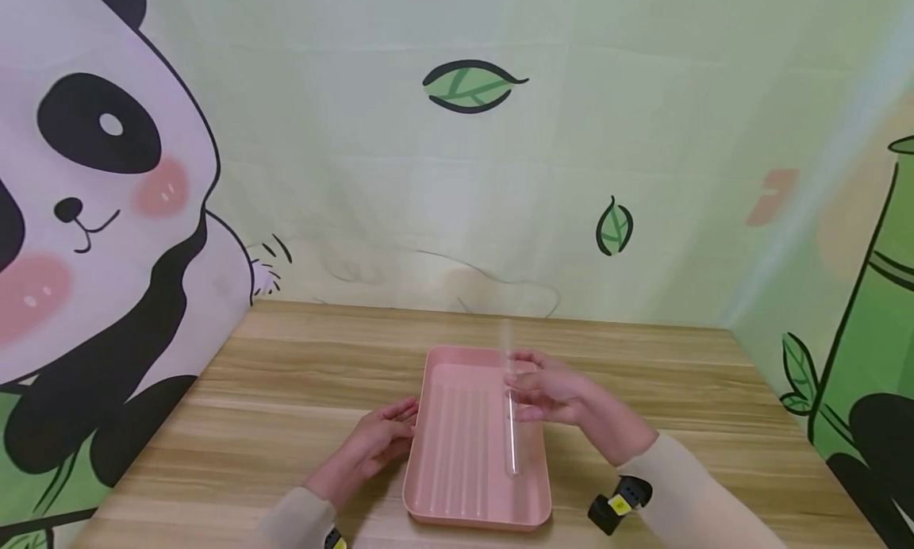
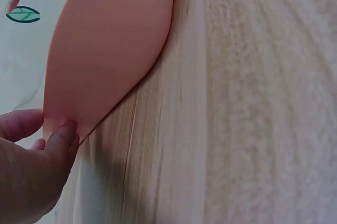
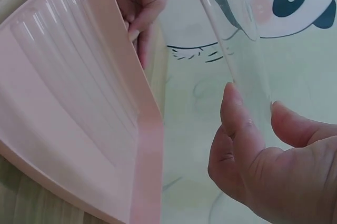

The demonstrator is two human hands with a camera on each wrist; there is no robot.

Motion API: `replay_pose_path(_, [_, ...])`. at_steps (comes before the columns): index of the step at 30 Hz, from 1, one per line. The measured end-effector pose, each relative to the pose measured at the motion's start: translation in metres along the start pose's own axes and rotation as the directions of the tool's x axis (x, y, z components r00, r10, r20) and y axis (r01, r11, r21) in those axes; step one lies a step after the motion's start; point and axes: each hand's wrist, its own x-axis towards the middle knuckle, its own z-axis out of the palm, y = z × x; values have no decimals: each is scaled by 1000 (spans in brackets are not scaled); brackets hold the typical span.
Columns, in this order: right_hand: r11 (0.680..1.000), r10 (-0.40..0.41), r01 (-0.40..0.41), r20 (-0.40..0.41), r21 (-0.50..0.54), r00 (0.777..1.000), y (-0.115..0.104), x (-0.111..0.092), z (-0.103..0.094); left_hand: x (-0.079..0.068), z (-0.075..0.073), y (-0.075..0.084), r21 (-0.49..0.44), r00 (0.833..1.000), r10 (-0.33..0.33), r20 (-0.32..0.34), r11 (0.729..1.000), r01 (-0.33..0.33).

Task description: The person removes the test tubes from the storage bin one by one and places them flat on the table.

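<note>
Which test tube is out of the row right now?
The clear test tube pinched in the right hand, held up off the pink tray; the other test tubes lie side by side inside it.

Two hands (image 1: 382, 442) (image 1: 550, 390) in play, one pink tray (image 1: 464, 365), one clear tube (image 1: 512, 438) up, several more tubes (image 1: 460, 446), too see-through to count, one surface (image 1: 321, 358)!

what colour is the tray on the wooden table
Plain pink; the tray shows best in the head view.
</note>
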Motion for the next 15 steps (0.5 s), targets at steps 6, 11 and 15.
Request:
replay_pose_path(6, [1000, -20, 21, 27, -5, 999, 0, -12, -12, -1, 0, -1, 0, 1000, -2, 15, 1000, 2])
replay_pose_path(11, [999, -43, 44, 70, -17, 997, 4, -19, -24, -2, 2, 0, -4, 1000, -5, -11, 1000, 5])
replay_pose_path(15, [998, -46, 50, 79, -37, 996, 8, -25, -34, -1, 2, 1, -9, 1000, -8, -21, 1000, 8])
